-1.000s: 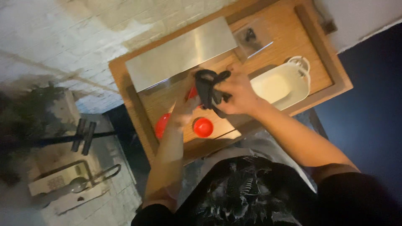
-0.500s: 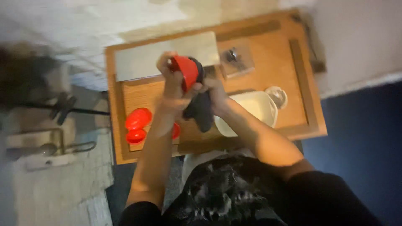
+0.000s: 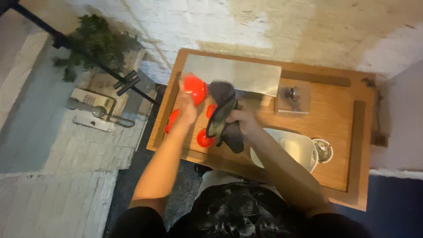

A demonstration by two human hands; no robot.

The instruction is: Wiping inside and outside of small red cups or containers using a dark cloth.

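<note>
Gripping a dark cloth (image 3: 224, 115), the right hand (image 3: 242, 121) is closed around its bunched folds above the wooden counter (image 3: 335, 119), the cloth hanging down past the fingers. Just left of it, the left hand (image 3: 187, 108) is clenched on a red bowl (image 3: 195, 88), lifted and tilted off the counter, close to the cloth's upper end. Below the hands, more red bowls (image 3: 203, 139) rest on the counter. A white basin (image 3: 297, 147) sits to the right. Farther back, a metal panel (image 3: 238, 75) lies along the counter's far edge, by the pale wall.
</note>
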